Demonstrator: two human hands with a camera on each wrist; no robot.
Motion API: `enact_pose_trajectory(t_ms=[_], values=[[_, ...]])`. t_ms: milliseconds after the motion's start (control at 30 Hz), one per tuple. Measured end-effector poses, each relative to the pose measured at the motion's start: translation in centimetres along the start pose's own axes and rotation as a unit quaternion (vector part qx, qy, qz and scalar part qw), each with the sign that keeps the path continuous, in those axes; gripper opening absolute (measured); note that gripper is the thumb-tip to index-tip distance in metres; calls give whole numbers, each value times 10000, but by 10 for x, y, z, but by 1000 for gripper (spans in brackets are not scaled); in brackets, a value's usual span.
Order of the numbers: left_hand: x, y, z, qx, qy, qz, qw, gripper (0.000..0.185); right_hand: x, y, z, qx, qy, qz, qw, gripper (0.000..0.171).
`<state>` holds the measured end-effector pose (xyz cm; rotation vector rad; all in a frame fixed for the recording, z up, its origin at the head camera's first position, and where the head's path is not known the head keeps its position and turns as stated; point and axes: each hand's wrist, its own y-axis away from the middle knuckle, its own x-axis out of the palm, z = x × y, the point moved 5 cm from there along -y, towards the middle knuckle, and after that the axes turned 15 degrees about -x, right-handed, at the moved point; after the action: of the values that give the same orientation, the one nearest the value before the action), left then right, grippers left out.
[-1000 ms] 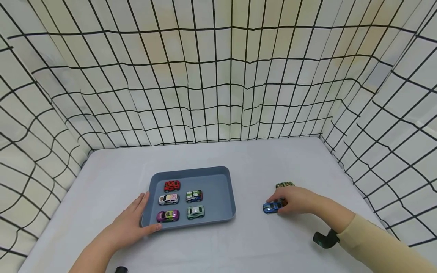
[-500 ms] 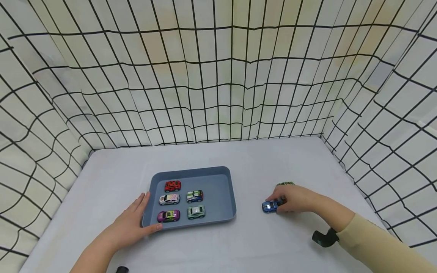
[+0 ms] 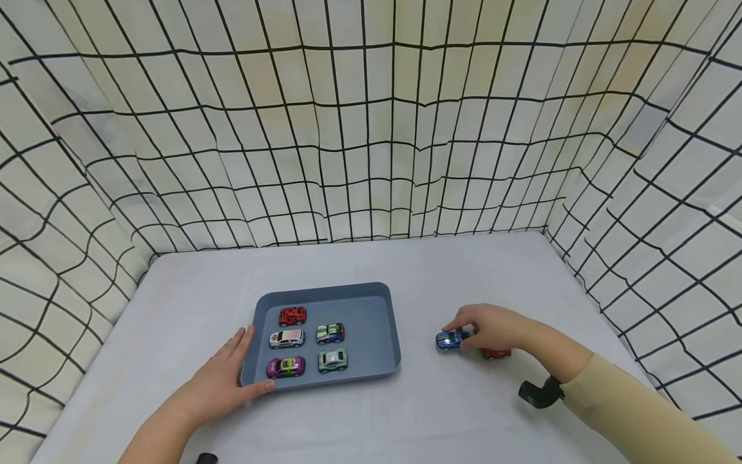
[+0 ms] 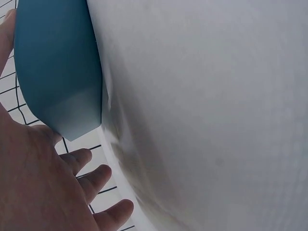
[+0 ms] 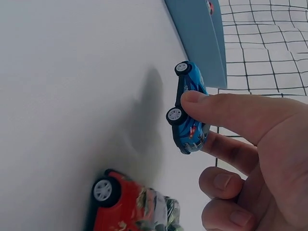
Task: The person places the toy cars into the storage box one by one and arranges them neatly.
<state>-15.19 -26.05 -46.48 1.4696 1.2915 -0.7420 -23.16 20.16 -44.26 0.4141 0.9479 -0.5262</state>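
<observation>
Blue was the toy car (image 3: 449,339) that my right hand (image 3: 493,327) pinched between thumb and fingers (image 5: 226,111) — lifted just clear of the table (image 3: 435,412), to the right of the tray (image 3: 371,303) and well apart from it. In the right wrist view the blue car showed its wheels sideways, with the thumb lying across its underside. A red car (image 3: 496,352) stood on the table directly beneath that hand, touching nothing that I could see; the wrist view showed it with one wheel (image 5: 103,189) facing the camera.

My left hand (image 3: 223,380) rested flat on the table against the tray's near left corner, fingers straight and relaxed, the thumb touching the front rim. It gripped nothing. The left wrist view confirmed the palm beside the tray's outer wall (image 4: 57,72).

Inside the tray stood five cars in two columns:
- red car with dark spots (image 3: 292,316), far left
- white car (image 3: 286,338), middle left
- purple car (image 3: 285,367), near left
- green and white car (image 3: 330,333), middle right
- pale green car (image 3: 332,361), near right

A grid-patterned cloth (image 3: 371,129) — white with black lines — enclosed the table on three sides.
</observation>
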Motion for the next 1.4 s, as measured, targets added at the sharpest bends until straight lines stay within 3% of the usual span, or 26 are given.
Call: enact_pose_trajectory(t_ms=[633,1100,1400], values=[[0,-2,-2,-23,-132,11,9999,127,-16,-39,10,-35,-138,-287,9995,38],[-1,0,-2,-26,-185,-31,9998,127,-30,-85,31,-292,-139,-452,9985,38],[-1,-1,0,-20,-214,-53,9998,127,-19,-125,49,-328,86,-339,9989,38]])
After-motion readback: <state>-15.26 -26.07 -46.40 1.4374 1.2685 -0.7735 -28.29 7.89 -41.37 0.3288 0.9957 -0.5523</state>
